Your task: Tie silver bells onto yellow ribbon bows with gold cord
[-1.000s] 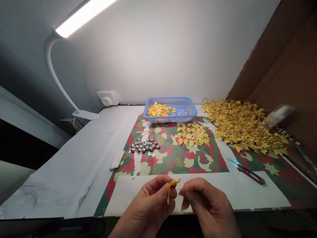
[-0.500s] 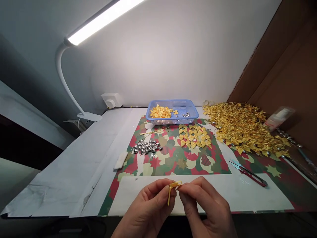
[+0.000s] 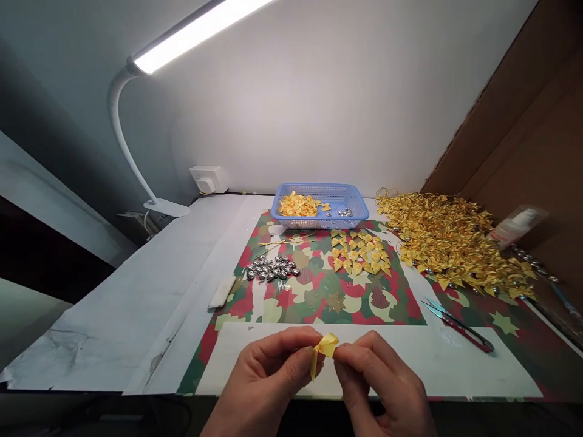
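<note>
My left hand [image 3: 266,379] and my right hand [image 3: 378,382] meet over the near edge of the table. Both pinch a small yellow ribbon bow [image 3: 324,351] between thumb and fingertips, one tail hanging down. Beyond them lies a patterned red and green sheet [image 3: 319,291]. On it sit a heap of silver beads [image 3: 271,268] and a group of loose yellow bows [image 3: 357,250].
A blue basket [image 3: 353,197] at the back holds yellow pieces and a few silver beads. A big pile of finished gold bows [image 3: 455,240] fills the right side. Red-handled snips [image 3: 458,317] lie at right. A white lamp [image 3: 159,121] clamps at left. Brown cardboard [image 3: 523,121] walls the right.
My hands have drawn closer together and the ribbon's top now shows as a wider folded loop. The view has shifted slightly.
</note>
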`<control>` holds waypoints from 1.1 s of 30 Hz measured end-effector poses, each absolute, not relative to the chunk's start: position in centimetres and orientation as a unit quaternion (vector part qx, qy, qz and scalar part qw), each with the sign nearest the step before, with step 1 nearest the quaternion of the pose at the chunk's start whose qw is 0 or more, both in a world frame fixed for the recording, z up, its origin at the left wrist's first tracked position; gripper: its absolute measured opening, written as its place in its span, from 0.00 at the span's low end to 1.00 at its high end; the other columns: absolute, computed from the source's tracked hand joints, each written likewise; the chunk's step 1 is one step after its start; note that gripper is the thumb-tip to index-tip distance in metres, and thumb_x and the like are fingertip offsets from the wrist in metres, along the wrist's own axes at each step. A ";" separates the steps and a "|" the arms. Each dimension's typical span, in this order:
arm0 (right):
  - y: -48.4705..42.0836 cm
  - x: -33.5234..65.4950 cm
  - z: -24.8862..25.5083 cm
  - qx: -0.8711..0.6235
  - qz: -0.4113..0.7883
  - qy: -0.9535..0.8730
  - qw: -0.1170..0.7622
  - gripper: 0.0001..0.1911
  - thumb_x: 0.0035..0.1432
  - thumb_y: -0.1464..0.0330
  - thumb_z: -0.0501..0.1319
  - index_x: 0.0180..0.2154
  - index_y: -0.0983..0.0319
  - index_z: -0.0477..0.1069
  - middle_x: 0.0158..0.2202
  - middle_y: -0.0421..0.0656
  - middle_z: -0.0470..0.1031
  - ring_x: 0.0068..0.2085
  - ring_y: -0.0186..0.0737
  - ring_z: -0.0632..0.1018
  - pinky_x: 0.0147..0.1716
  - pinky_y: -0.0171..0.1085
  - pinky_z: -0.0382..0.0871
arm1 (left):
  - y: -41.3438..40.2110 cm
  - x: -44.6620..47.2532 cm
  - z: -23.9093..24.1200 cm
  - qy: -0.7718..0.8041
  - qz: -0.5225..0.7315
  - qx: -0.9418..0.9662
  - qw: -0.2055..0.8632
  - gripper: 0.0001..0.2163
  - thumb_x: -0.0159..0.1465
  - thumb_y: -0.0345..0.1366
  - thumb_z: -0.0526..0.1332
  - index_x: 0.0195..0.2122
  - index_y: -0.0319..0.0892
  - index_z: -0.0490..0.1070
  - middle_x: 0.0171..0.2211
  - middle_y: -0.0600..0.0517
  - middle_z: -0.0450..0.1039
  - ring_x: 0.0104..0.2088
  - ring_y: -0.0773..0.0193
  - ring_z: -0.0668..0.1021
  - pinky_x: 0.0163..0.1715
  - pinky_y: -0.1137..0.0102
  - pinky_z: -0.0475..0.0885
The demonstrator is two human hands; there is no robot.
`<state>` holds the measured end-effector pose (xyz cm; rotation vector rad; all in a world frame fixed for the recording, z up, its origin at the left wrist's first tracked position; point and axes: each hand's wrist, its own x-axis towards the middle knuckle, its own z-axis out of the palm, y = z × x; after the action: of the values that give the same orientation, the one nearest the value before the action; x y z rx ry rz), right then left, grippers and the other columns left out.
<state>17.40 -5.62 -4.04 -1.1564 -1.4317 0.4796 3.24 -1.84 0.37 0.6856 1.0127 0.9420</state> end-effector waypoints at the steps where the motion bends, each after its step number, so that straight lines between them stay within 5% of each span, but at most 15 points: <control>1: -5.6 17.4 -4.1 -0.493 0.203 -0.614 0.581 0.09 0.65 0.75 0.57 0.39 0.56 0.73 0.28 0.38 0.65 0.25 0.33 0.66 0.22 0.32 0.58 | -1.9 3.2 0.3 0.459 0.427 0.325 0.708 0.07 0.53 0.37 0.75 0.33 0.43 0.85 0.32 0.51 0.84 0.34 0.64 0.80 0.36 0.78 0.75; 13: -5.5 17.9 -4.8 -0.503 0.214 -0.620 0.562 0.09 0.67 0.73 0.56 0.35 0.57 0.72 0.28 0.38 0.63 0.27 0.34 0.67 0.24 0.32 0.58 | -1.7 2.9 0.4 0.434 0.415 0.435 0.671 0.03 0.59 0.35 0.70 0.30 0.44 0.84 0.31 0.54 0.76 0.32 0.65 0.73 0.33 0.75 0.70; 33: -5.6 16.9 -5.7 -0.522 0.238 -0.586 0.573 0.10 0.67 0.70 0.57 0.31 0.58 0.67 0.26 0.37 0.61 0.26 0.35 0.63 0.23 0.33 0.57 | -1.9 3.1 0.5 0.423 0.413 0.446 0.672 0.03 0.59 0.33 0.69 0.29 0.44 0.84 0.31 0.52 0.77 0.33 0.61 0.76 0.35 0.73 0.73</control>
<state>16.91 -5.60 -5.68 -1.2237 -1.3731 0.5569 3.12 -1.88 0.53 1.0056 0.9523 0.9313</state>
